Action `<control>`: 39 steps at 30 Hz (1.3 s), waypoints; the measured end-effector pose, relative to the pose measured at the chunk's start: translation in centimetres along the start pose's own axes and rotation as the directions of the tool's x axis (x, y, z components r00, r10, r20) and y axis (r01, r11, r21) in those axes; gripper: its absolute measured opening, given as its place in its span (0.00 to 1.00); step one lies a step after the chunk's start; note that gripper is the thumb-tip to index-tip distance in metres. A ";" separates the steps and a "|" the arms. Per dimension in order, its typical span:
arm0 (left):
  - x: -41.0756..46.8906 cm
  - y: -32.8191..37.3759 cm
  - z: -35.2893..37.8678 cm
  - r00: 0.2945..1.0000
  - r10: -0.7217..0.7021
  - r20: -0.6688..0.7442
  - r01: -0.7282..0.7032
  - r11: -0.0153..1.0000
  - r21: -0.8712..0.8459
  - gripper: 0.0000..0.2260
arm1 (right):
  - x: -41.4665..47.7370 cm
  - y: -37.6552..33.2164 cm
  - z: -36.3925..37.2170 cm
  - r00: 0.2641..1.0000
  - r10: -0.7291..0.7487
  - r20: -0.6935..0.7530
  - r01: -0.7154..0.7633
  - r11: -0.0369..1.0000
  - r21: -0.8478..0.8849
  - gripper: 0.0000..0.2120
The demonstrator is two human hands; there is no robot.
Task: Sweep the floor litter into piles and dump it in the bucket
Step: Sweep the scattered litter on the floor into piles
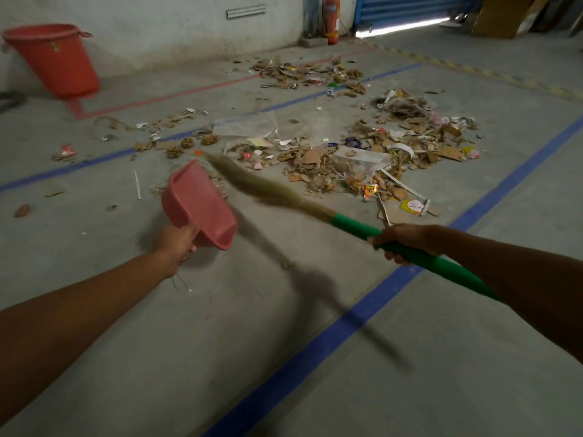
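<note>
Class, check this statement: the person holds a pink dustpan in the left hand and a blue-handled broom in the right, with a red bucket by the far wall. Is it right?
One detail is wrong: the head view shows the broom handle is green, not blue. The left hand does hold the pink dustpan, the right hand the broom, and the red bucket stands by the far wall.

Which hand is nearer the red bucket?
Left. The left hand, holding the dustpan, is below the red bucket; the right hand, on the broom, is farther right.

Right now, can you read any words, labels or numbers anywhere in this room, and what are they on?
None can be read.
Yellow and white label in the litter: red print, too blurred.
Fire extinguisher: blue label, too small.
Orange wrapper: print blurred.
Red bucket: no text visible.
</note>
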State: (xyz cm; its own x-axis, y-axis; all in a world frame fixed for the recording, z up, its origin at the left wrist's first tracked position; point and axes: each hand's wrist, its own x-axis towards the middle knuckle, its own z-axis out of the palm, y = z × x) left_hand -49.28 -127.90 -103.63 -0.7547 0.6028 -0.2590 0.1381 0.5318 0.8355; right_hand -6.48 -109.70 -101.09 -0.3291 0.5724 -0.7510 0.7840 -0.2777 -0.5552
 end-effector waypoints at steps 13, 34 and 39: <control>-0.8 1.2 -0.7 1.000 -0.006 -0.026 0.008 0.997 0.078 0.14 | -0.4 4.6 -1.0 0.985 0.172 -0.033 -0.175 0.977 -0.124 0.17; -0.9 5.5 6.7 0.989 0.094 0.118 -0.072 0.980 -0.183 0.16 | 0.2 -0.9 0.4 0.953 -0.013 -0.303 0.154 0.883 0.444 0.13; -1.0 6.9 11.0 0.975 0.082 0.207 -0.024 0.963 -0.269 0.16 | 1.8 0.6 -0.4 0.791 0.132 -0.597 0.266 0.805 0.530 0.08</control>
State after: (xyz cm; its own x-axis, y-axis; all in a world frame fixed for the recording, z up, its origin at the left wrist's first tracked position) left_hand -40.55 -118.29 -102.89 -0.5914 0.7546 -0.2843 -0.0216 0.3376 0.9410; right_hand -6.42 -108.56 -102.67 0.1572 0.8772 -0.4537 0.2644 -0.4800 -0.8365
